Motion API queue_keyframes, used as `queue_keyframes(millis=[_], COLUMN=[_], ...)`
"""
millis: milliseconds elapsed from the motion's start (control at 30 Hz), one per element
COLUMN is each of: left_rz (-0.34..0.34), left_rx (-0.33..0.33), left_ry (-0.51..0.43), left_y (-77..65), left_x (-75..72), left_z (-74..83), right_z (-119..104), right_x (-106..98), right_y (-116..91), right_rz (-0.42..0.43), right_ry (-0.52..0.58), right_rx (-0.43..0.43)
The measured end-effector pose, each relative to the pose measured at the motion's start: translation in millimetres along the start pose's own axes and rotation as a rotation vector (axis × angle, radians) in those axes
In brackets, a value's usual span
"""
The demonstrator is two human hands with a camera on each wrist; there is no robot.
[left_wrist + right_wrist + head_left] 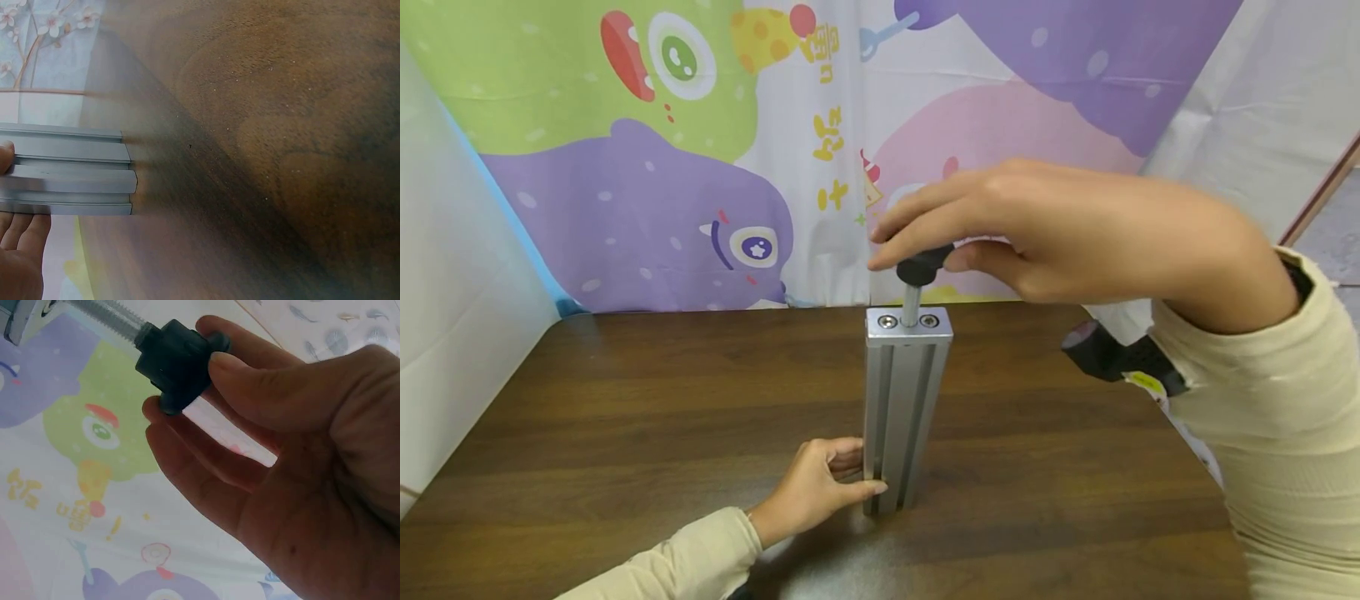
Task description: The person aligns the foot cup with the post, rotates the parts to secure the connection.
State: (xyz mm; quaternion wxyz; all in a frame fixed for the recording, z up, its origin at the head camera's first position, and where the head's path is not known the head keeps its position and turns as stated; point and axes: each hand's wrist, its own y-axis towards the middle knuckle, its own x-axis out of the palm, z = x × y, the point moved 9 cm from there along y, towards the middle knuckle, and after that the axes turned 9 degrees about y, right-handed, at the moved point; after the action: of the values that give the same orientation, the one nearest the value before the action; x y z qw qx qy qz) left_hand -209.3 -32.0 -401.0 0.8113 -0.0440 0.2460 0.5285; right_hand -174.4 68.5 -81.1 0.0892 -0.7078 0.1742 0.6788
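A silver slotted aluminium profile point(898, 408) stands upright on the wooden table. Its end plate point(910, 323) carries two screws, with a threaded rod point(912, 305) rising between them. On top of the rod sits a black star knob point(922, 265). My right hand point(1037, 233) pinches this knob; the right wrist view shows thumb and fingers around the knob point(178, 365) and the bare thread point(115, 319). Low on the profile, my left hand point(816, 483) grips it between thumb and fingers. In the left wrist view the profile's end point(125, 175) meets the tabletop.
The brown wooden table point(662, 400) extends around the profile. Behind it hangs a cloth point(700, 208) printed with cartoon monsters. A white cloth wall point(460, 275) stands on the left. A black device point(1097, 350) is at the right, by the right sleeve.
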Motion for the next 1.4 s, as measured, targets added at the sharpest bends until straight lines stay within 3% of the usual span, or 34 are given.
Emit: queue_keyframes(millis=[133,333,433,700,867,1000,1167,1233,1400], left_rz=[0.001,0.005,0.002,-0.006,-0.006,-0.006,-0.004,-0.001,0.003], left_rx=[-0.002,0.004,0.006,0.011,0.006,0.001,0.002,0.006,0.015], left_ry=[0.003,0.006,0.004,-0.025,-0.015,-0.001,-0.013,-0.026,-0.038], left_y=[-0.3,0.0,0.0,0.4,0.4,0.2,-0.3,-0.3,0.4], left_x=[-0.2,-0.3,-0.1,0.7,0.7,0.9,1.3,1.2,0.8], left_z=[-0.5,-0.8,-0.6,0.4,0.4,0.1,-0.5,-0.5,0.5], right_z=[5,14,13,14,19,21,3,-3,3], right_x=[0,-9,-11,-11,-10,-9,-3,1,6], right_y=[5,9,9,8,5,0,-4,-6,-6], right_rz=[0.080,0.340,0.415,0.456,0.408,0.300,0.113,0.068,0.041], right_ry=[-0.038,-0.132,-0.171,-0.202,-0.162,-0.068,0.022,0.020,-0.019], right_rx=[0.061,0.362,0.458,0.520,0.550,0.468,0.145,0.065,0.043])
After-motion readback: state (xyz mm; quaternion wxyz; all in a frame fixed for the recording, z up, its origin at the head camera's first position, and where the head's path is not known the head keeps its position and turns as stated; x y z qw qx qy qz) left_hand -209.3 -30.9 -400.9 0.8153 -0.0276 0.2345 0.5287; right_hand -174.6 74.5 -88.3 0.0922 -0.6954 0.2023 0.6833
